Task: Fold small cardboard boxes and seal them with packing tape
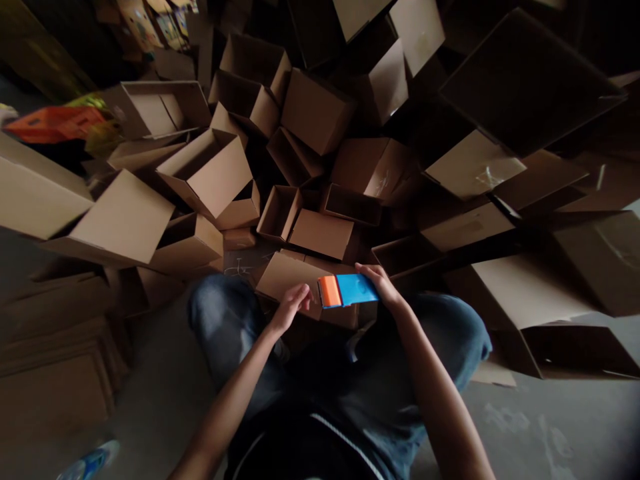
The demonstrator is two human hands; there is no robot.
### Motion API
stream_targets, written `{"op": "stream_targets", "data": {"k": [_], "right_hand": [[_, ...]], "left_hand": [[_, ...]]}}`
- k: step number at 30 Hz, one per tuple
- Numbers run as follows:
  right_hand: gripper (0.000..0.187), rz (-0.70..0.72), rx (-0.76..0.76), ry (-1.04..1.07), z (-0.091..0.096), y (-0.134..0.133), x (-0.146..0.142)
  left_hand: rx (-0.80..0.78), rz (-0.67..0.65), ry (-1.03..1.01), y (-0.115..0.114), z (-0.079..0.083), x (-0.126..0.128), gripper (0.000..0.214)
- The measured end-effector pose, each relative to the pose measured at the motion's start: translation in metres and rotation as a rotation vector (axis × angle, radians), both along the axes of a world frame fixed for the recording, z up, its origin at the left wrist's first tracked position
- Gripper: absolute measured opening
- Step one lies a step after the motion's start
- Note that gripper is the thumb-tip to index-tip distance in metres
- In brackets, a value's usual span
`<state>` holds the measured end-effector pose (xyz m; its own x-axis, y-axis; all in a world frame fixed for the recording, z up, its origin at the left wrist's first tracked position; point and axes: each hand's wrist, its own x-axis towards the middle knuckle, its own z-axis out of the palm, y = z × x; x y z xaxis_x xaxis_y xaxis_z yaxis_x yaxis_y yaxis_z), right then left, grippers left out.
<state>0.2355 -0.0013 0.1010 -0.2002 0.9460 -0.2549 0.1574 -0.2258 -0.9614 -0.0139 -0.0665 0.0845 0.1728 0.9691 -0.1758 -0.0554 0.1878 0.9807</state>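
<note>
Right in the middle of the picture, a closed brown carton [287,277] sits tilted between the person's denim-clad knees [223,317], and here's the action just above it! The right hand [381,283] has its fingers hooked firmly over the far edge of a blue-and-orange tape dispenser [347,291], closed around it and holding it up over the carton's near corner. It's dim down there, so that could be another handheld tool, but the shape says tape dispenser. The left hand [290,308] is half open, fingers gently curled, right beside the orange end, and it doesn't seem to have hold of anything.

For good handling, that right-hand grip wants the palm well behind the blue body, with the orange end kept square to the cardboard. The free left hand is best spread flat on the carton so it can't slide off those knees.

Beyond the carton, a big heap of open cardboard boxes [300,140] fills the view, an orange plastic crate [55,125] sits far off past it to the upper left, and a stack of flattened cardboard [50,353] lies to its left on the concrete floor [525,427].
</note>
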Motion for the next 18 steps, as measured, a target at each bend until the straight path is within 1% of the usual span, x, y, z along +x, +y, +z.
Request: {"op": "stream_targets", "data": {"k": [3, 7, 9, 11, 14, 16, 18], "right_hand": [[0.060, 0.014, -0.020, 0.014, 0.000, -0.001, -0.001], [0.059, 0.002, -0.040, 0.038, -0.002, -0.001, -0.002], [0.059, 0.006, -0.040, 0.040, -0.002, -0.001, -0.003], [0.059, 0.014, -0.032, 0.036, -0.001, -0.001, -0.004], [0.060, 0.030, -0.028, 0.032, 0.002, -0.001, -0.006], [0.062, 0.040, -0.035, 0.034, 0.004, -0.001, -0.007], [0.063, 0.048, -0.046, 0.039, 0.006, -0.001, -0.008]], "left_hand": [[-0.027, -0.006, -0.036, 0.001, -0.005, 0.009, 0.070], [-0.128, 0.062, -0.056, 0.003, -0.012, 0.015, 0.071], [-0.158, 0.082, -0.076, 0.002, -0.012, 0.015, 0.071], [-0.167, 0.074, -0.107, 0.000, -0.009, 0.015, 0.071], [-0.161, 0.014, -0.148, -0.005, -0.001, 0.014, 0.074], [-0.138, -0.008, -0.151, -0.007, 0.003, 0.015, 0.076], [-0.092, 0.003, -0.127, -0.008, 0.004, 0.016, 0.075]]}}
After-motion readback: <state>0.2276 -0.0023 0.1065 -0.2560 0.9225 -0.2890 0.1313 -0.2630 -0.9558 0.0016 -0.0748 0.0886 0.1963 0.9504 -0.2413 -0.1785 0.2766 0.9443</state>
